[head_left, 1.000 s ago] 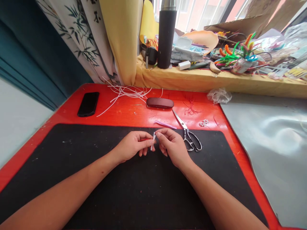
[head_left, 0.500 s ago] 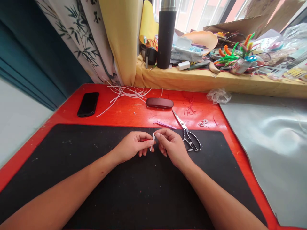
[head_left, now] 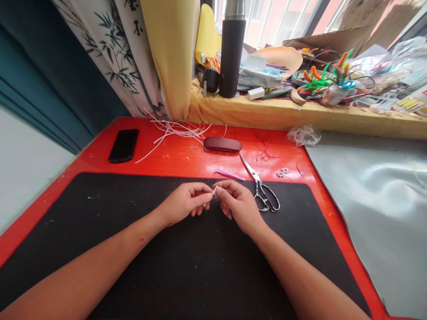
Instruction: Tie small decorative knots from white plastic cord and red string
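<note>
My left hand [head_left: 185, 202] pinches a small, narrow white strip [head_left: 214, 190] between thumb and forefinger. From the other side, the thumb and forefinger of my right hand [head_left: 238, 202] close on the strip's upper end. Both hands hover over a black mat [head_left: 187, 271], their fingertips nearly meeting. Just right of my right hand lie scissors [head_left: 258, 178] with black-and-silver handles, blades pointing away. Beyond my fingers rest purple bent-tip tweezers [head_left: 230, 174]. Most of the strip is hidden by my fingers.
On the red table [head_left: 167, 162] are a phone [head_left: 123, 146], loose white strips [head_left: 180, 130], a maroon case [head_left: 222, 144], red threads [head_left: 265, 152] and a small beaded piece [head_left: 282, 172]. A grey sheet [head_left: 373, 191] covers the right side. A cluttered sill holds a black flask [head_left: 231, 58].
The white strip has tilted from nearly upright to slanting up to the right. My fingers have shifted slightly around it; the things on the table stay put.
</note>
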Demonstrator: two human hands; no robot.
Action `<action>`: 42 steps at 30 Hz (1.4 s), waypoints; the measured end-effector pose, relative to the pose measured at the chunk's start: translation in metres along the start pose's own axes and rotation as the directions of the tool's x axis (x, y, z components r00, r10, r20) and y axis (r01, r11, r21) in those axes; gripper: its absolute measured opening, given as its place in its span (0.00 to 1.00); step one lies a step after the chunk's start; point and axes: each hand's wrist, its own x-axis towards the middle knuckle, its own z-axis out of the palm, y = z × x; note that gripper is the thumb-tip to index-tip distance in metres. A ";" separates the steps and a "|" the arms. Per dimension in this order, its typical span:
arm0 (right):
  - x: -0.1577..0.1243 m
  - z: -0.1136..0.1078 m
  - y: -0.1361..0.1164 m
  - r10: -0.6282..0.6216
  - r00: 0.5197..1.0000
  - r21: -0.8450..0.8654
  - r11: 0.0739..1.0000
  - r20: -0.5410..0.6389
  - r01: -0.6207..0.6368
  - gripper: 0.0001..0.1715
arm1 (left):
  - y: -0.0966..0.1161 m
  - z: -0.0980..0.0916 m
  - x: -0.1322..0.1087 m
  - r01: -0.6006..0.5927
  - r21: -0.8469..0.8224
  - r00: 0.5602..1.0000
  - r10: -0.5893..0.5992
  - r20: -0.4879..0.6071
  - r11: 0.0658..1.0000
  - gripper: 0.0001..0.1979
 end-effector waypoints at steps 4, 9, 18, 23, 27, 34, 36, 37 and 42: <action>0.000 0.000 0.001 0.002 1.000 -0.017 1.000 -0.007 -0.002 0.21 | 0.001 -0.001 0.000 0.023 -0.005 0.999 -0.023 -0.024 1.000 0.18; -0.001 0.001 0.001 0.007 1.000 0.010 1.000 -0.024 -0.007 0.22 | 0.005 -0.002 -0.001 0.077 -0.024 0.997 -0.077 0.012 0.997 0.21; 0.000 0.000 0.002 -0.002 1.000 -0.043 0.999 0.002 0.003 0.22 | 0.002 -0.004 0.004 0.082 -0.273 0.987 -0.116 -0.110 0.958 0.21; -0.003 0.002 0.001 -0.025 0.999 -0.128 0.991 0.037 0.029 0.19 | 0.003 -0.003 0.003 0.078 -0.384 0.976 -0.150 -0.160 0.920 0.20; -0.004 0.003 0.001 -0.059 0.996 -0.179 0.981 0.074 0.072 0.16 | 0.004 -0.003 0.004 0.053 -0.405 0.974 -0.136 -0.178 0.913 0.20; -0.005 0.003 0.002 -0.050 0.996 -0.180 0.982 0.079 0.064 0.18 | 0.001 -0.005 0.005 -0.001 -0.311 0.984 -0.054 -0.169 0.950 0.17; -0.005 0.004 0.002 -0.050 0.996 -0.197 0.978 0.068 0.063 0.17 | 0.000 -0.005 0.005 -0.013 -0.304 0.984 -0.041 -0.172 0.953 0.17; -0.005 0.004 0.002 -0.053 0.997 -0.206 0.976 0.064 0.065 0.17 | 0.000 -0.005 0.005 -0.016 -0.308 0.984 -0.040 -0.175 0.951 0.18; -0.005 0.006 0.002 -0.068 0.997 -0.226 0.971 0.046 0.077 0.15 | 0.001 -0.004 0.005 -0.011 -0.338 0.982 -0.053 -0.179 0.941 0.20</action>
